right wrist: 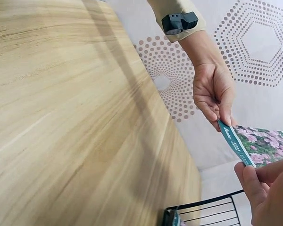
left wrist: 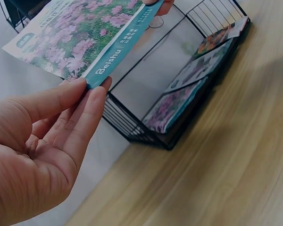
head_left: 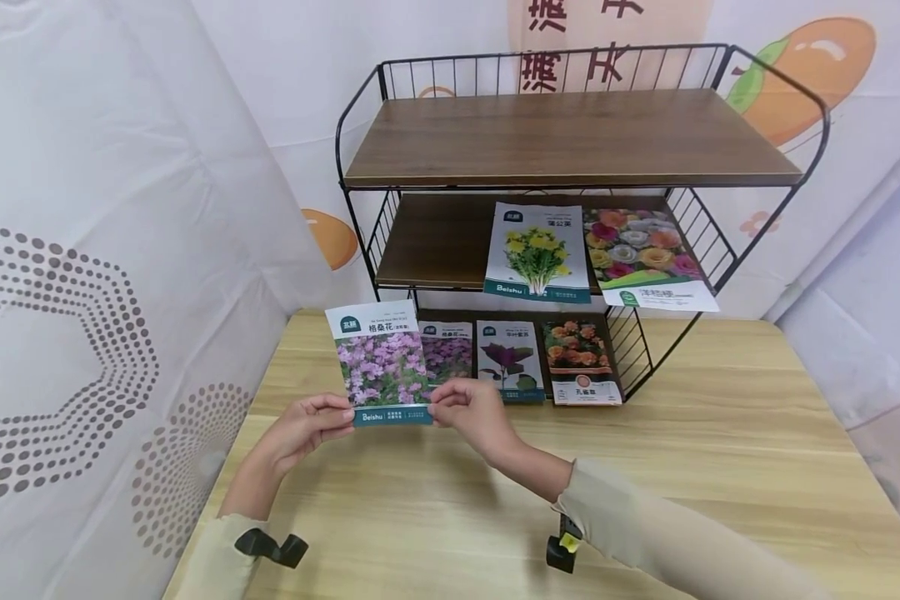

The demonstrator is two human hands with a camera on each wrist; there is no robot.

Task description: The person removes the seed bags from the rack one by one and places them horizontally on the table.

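A seed packet (head_left: 382, 367) with pink flowers and a teal bottom band is held up in front of the shelf's left side. My left hand (head_left: 307, 429) pinches its lower left corner between thumb and fingers. At the lower right corner, my right hand (head_left: 474, 414) pinches the same packet. In the left wrist view the left hand (left wrist: 47, 136) grips the end of the teal band. From the right wrist, both the right hand (right wrist: 269, 188) and the far left hand (right wrist: 214, 94) show at the packet's two corners.
A black wire shelf (head_left: 570, 179) with brown boards stands at the table's back. Its middle board bears a dandelion packet (head_left: 538, 250) and a colourful flower packet (head_left: 645, 258). Below lie another pink-flower packet (head_left: 450, 350), a purple-leaf packet (head_left: 510, 358) and an orange-flower packet (head_left: 581, 362).
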